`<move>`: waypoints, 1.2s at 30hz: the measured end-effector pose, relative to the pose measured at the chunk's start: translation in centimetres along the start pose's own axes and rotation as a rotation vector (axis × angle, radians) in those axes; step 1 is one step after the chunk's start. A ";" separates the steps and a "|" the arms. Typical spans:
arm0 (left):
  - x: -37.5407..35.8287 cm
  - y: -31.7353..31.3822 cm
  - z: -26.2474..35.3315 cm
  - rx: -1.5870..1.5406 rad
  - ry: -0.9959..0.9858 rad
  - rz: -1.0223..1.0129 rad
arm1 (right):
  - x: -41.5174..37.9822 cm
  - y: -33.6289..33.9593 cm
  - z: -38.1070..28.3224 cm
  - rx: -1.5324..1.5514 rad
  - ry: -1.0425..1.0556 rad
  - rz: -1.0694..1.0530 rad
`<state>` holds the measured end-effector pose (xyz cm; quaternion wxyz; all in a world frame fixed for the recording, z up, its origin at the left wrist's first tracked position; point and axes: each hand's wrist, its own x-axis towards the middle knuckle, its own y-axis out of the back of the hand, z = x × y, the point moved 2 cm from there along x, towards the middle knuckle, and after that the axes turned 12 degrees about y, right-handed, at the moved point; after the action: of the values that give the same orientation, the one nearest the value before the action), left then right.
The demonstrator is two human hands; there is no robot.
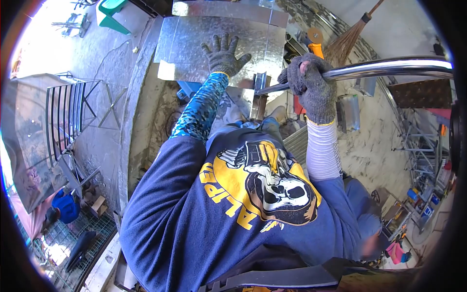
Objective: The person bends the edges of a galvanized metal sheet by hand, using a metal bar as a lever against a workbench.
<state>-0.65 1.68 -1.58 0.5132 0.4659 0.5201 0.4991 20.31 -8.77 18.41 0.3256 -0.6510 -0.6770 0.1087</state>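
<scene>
My left hand (223,59), in a grey knit glove, lies flat with fingers spread on a shiny galvanized metal sheet (182,41). Faint straight lines cross the sheet. My right hand (311,85), gloved the same way, is wrapped round a long metal pipe (389,68) that runs off to the right. From the left side of that fist a narrower dark bar (273,89) reaches to an upright steel piece (260,97) by the sheet's near edge. Whether bar and pipe are one piece is hidden inside the fist.
Behind my right hand are an orange-handled tool (316,50) and a straw broom (343,44). A green plastic chair (111,14) stands at upper left, a black metal frame (65,112) below it. At right, a person (372,233) is close to my arm, near metal racks (421,151).
</scene>
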 end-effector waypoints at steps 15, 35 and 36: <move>-0.2 0.2 0.0 0.003 -0.004 0.011 | -0.1 -0.3 -1.5 -0.062 0.050 -0.077; -0.4 0.4 -0.2 -0.084 0.003 0.044 | 0.4 -1.4 1.7 -0.070 -0.034 -0.052; -0.3 0.2 -0.3 -0.085 0.003 0.044 | 0.5 -1.4 1.8 -0.071 -0.034 -0.052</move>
<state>-0.95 1.34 -1.35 0.5205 0.4542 0.4888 0.5327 18.18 -7.92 17.95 0.2935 -0.6422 -0.7027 0.0874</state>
